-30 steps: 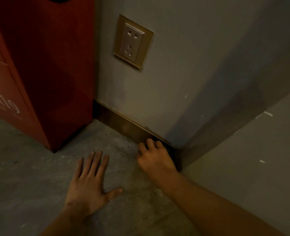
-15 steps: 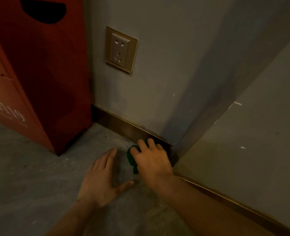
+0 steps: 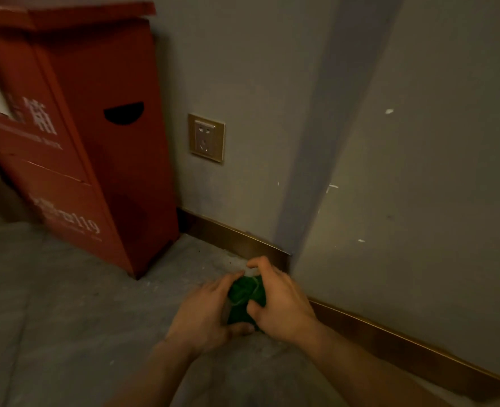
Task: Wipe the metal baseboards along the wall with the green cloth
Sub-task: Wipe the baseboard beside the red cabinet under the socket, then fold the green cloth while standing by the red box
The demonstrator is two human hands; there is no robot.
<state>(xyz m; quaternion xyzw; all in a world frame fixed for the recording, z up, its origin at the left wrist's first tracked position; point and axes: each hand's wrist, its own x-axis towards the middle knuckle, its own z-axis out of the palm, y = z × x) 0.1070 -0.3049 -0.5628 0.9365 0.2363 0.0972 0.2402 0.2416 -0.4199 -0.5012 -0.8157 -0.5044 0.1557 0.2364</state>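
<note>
A bunched green cloth [image 3: 244,298] sits between both hands, just above the floor near the wall's outer corner. My left hand [image 3: 203,312] cups it from the left and below. My right hand [image 3: 278,301] grips it from the right and above, fingers curled over it. One brass-coloured metal baseboard [image 3: 231,240] runs from the red cabinet to the corner, a short way beyond my fingertips. A second baseboard [image 3: 404,348] runs along the right wall toward me. The hands hide much of the cloth.
A tall red cabinet [image 3: 96,160] with white lettering stands against the wall at left. A wall socket [image 3: 206,138] sits above the far baseboard. The grey floor [image 3: 52,318] spreads out at lower left, with pale dust near the corner.
My left hand lifted off the floor and joined the right on the cloth. My right hand drew the cloth back from the baseboard. The view pulled back and upward.
</note>
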